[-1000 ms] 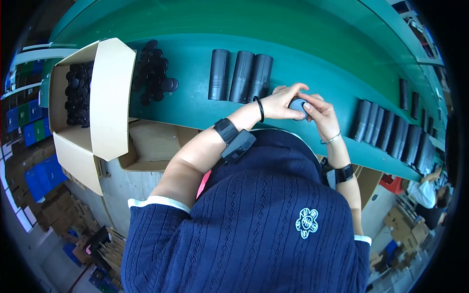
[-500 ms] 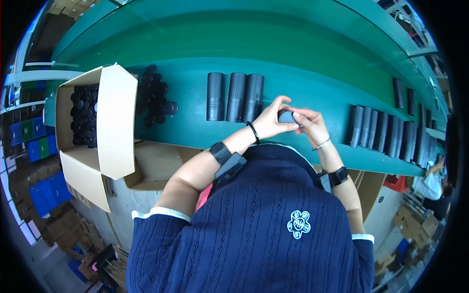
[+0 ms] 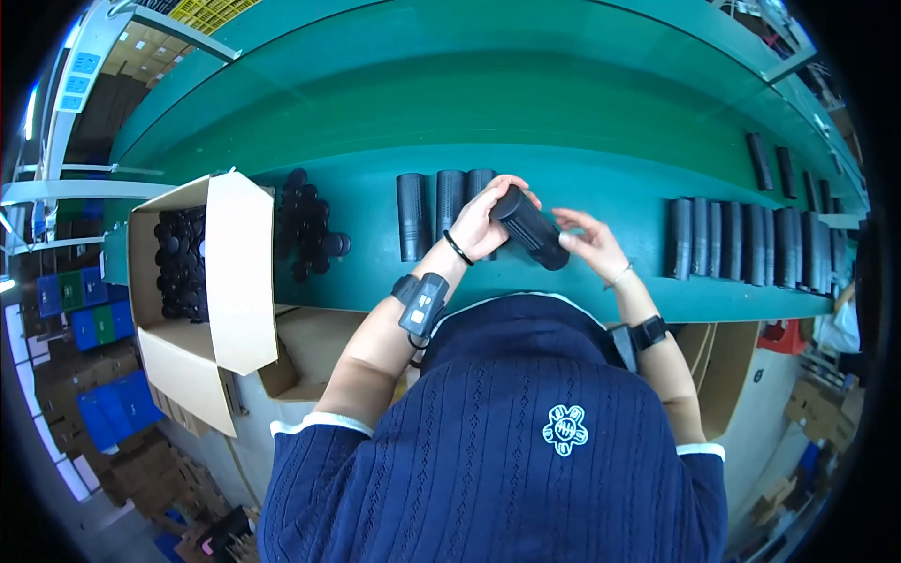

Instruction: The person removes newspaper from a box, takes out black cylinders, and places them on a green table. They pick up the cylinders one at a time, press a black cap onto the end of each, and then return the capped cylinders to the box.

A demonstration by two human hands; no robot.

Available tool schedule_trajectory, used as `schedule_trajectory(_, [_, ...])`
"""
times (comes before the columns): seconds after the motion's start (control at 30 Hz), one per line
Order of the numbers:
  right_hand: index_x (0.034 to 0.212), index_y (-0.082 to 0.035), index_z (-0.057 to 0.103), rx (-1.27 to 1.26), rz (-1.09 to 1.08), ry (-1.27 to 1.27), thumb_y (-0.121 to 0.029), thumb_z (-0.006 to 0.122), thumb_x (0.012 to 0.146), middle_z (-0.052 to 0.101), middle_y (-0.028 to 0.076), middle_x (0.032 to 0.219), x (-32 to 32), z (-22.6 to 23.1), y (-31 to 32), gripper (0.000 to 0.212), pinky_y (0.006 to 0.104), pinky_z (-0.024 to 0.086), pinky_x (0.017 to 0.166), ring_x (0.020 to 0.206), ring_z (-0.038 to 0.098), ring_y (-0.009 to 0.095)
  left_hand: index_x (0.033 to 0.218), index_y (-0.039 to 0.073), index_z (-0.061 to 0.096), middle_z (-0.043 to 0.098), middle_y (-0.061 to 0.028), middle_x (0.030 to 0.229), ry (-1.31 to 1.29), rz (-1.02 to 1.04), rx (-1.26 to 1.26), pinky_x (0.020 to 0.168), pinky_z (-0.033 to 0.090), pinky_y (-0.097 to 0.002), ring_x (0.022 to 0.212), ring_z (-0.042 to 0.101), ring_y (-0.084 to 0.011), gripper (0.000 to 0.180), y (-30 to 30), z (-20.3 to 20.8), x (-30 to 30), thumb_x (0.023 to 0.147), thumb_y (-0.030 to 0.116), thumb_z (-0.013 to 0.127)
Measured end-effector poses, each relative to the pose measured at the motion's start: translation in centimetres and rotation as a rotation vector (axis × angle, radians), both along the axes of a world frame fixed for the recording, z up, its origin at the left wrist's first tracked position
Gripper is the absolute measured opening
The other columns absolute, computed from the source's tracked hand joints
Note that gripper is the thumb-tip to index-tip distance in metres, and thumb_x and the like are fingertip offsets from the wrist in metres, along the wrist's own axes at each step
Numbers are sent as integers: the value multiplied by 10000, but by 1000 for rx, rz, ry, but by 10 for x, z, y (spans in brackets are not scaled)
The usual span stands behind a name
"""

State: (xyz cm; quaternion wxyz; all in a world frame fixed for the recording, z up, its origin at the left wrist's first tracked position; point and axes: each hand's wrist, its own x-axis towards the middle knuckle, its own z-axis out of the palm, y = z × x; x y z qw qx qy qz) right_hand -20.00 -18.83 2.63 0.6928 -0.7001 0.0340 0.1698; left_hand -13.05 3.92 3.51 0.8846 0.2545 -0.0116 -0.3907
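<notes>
A black ribbed cylinder (image 3: 532, 230) lies slanted in my left hand (image 3: 481, 223), whose fingers wrap round its upper left end. At the other end of the cylinder, my right hand (image 3: 599, 249) has its fingers spread, with the thumb close to the rim; I cannot tell if it touches. Three more black cylinders stand in a row on the green table behind my left hand: one at the left (image 3: 411, 216), one in the middle (image 3: 450, 199), and one partly hidden by the hand (image 3: 481, 180).
At the left, an open cardboard box (image 3: 242, 272) holds many round black caps (image 3: 181, 263). Beside it a heap of similar caps (image 3: 305, 220) lies on the table (image 3: 366, 272). A long row of black cylinders (image 3: 741, 242) stands at the right, with several more behind.
The cylinder, earlier seen end-on between both hands, is now tipped so its side shows. My right hand has opened and moved off its end. The whole view has shifted slightly.
</notes>
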Motion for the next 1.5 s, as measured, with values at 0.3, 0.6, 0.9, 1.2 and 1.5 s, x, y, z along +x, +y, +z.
schedule_trajectory(0.3, [1403,-94,331,190,-3,58,-153,707,786,519,118,1233,-14,4,-34,726,338,420,951,1127,510,191,1093,55,588,581,-146,1059,65,302,235,906,417,-416,1039,523,-276,433,-27,-14,30,974,415,379])
schedule_trajectory(0.6, [1190,-59,393,-311,-789,66,-266,700,796,590,140,970,101,-42,-178,541,312,513,627,815,606,194,1047,53,619,440,-176,1211,-1263,-94,2112,972,339,-445,1156,380,-364,512,-11,-42,45,710,423,725])
schedule_trajectory(0.9, [1220,-139,405,-1148,-778,77,-172,750,692,513,267,1148,169,-90,-280,632,493,454,877,1064,512,446,1248,97,422,556,-146,1105,-652,-1,1047,935,447,-384,1083,537,-243,662,-25,-7,31,694,18,775])
schedule_trajectory(1.2, [990,-58,657,89,-97,91,-183,614,889,643,10,815,89,1,-73,166,252,480,654,724,586,98,1282,59,414,472,-49,1232,-650,-135,672,1023,340,-346,1181,437,-160,666,-37,-6,13,708,42,751])
schedule_trajectory(1.5, [1016,-63,560,392,-1,92,-120,650,859,577,-21,843,16,6,8,189,198,435,616,707,520,46,1231,50,349,456,-89,1164,-780,-55,708,969,375,-327,1130,459,-185,590,-25,-5,-29,768,112,709])
